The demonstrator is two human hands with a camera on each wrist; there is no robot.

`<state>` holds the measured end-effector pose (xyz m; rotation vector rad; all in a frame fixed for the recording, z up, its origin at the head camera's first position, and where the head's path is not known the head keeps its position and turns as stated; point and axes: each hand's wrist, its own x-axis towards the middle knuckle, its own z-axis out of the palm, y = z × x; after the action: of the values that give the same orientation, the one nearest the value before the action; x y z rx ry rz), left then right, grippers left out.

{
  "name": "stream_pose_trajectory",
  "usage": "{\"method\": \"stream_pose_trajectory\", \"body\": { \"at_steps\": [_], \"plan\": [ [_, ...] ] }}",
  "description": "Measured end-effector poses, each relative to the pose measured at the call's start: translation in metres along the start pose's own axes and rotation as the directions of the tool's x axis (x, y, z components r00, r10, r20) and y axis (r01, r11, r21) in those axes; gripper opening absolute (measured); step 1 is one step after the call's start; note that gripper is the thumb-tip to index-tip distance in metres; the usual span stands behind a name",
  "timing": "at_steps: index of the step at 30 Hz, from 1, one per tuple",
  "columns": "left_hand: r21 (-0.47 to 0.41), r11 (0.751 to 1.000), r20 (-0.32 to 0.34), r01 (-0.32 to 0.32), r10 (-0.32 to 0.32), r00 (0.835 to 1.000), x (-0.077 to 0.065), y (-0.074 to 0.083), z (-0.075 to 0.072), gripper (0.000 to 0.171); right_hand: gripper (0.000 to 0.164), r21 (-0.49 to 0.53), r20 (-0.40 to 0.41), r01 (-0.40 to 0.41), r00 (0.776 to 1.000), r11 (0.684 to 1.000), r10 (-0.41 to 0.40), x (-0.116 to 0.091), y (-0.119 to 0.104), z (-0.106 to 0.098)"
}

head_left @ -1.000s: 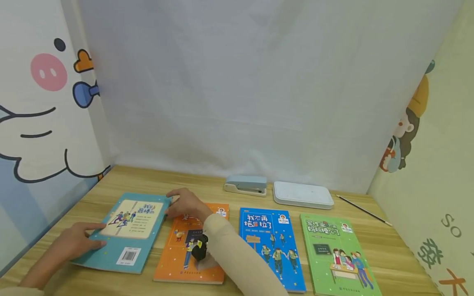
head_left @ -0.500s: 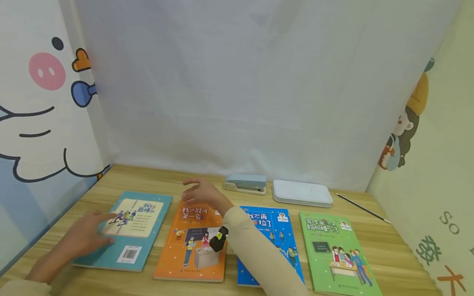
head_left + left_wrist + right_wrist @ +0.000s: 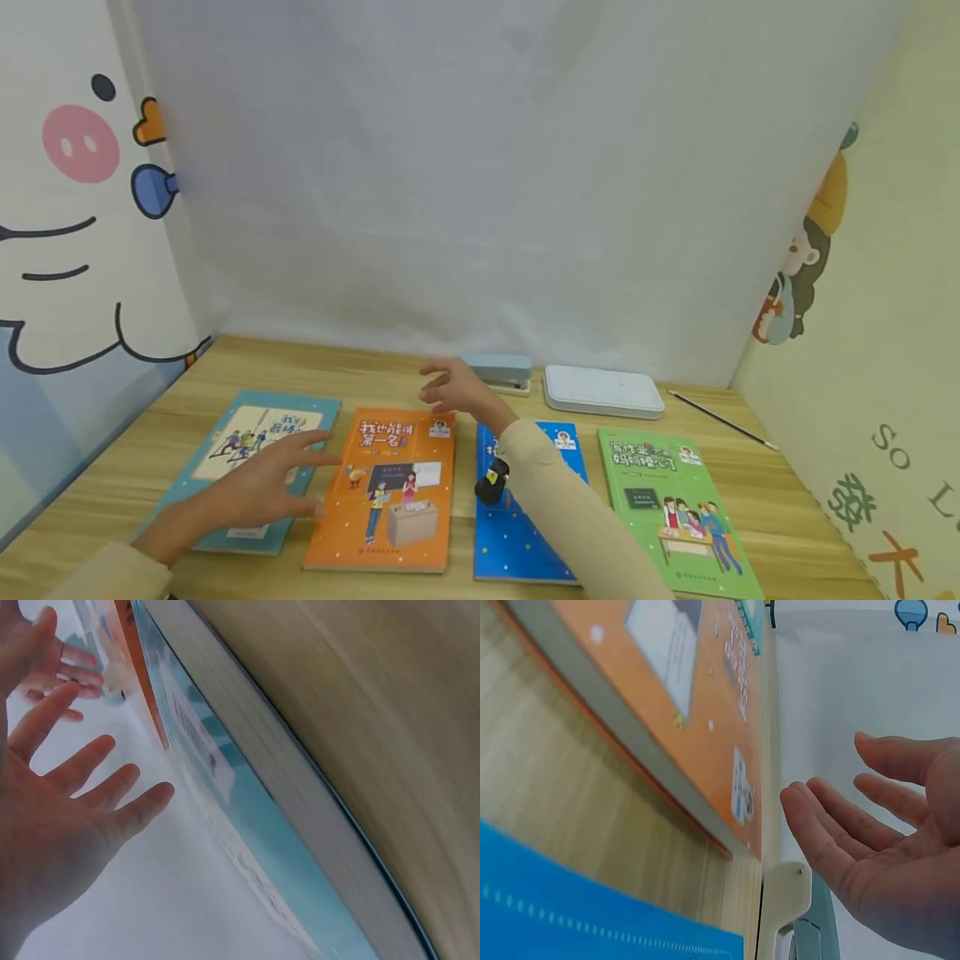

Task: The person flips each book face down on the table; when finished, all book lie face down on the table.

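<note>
Four books would overstate nothing but several lie flat in a row: a teal book (image 3: pixel 232 425), an orange book (image 3: pixel 382 492), a blue book (image 3: pixel 510 554) and a green book (image 3: pixel 678 504). My left hand (image 3: pixel 266 479) hovers over the teal book, fingers spread towards the orange one; its palm (image 3: pixel 67 817) holds nothing in the left wrist view. Beyond the gap between the orange and blue books, my right hand (image 3: pixel 461 387) is raised with fingers loosely bent and nothing in them. The right sleeve hides part of the blue book.
A blue-grey stapler (image 3: pixel 502 367) stands at the back, partly behind my right hand. Right of it lies a white case (image 3: pixel 603 392), then a thin dark pencil (image 3: pixel 723 421). A pale curtain (image 3: pixel 480 183) hangs behind the wooden table (image 3: pixel 300 362).
My right hand has left the teal book's far corner and moved right, past the orange book. My left hand has lifted off the teal book and shifted right.
</note>
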<state>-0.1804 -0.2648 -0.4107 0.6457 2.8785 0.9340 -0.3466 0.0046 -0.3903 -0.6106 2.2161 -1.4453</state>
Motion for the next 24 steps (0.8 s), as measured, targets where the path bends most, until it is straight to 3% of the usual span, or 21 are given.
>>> {"method": "stream_pose_trajectory", "body": {
  "at_steps": [3,9,19,24],
  "plan": [
    [-0.064,0.998,0.058,-0.015,0.019,0.998,0.005,0.009,0.008,0.064,0.050,-0.051,-0.020,-0.003,1.000,0.999,0.002,-0.003,0.005,-0.004],
    [-0.050,0.995,0.156,-0.086,0.093,0.983,0.013,0.018,0.020,0.074,0.052,-0.159,-0.038,-0.003,0.999,0.987,-0.003,-0.007,0.012,-0.012],
    [0.010,0.982,0.218,-0.190,0.183,0.959,0.015,0.027,0.028,0.077,0.062,-0.156,0.015,-0.056,0.998,0.986,0.059,-0.012,0.019,-0.014],
    [0.045,0.981,0.248,-0.189,0.172,0.953,0.018,0.025,0.033,0.085,0.060,-0.149,0.007,-0.064,0.998,0.987,0.066,-0.012,0.021,-0.011]
  ]
}}
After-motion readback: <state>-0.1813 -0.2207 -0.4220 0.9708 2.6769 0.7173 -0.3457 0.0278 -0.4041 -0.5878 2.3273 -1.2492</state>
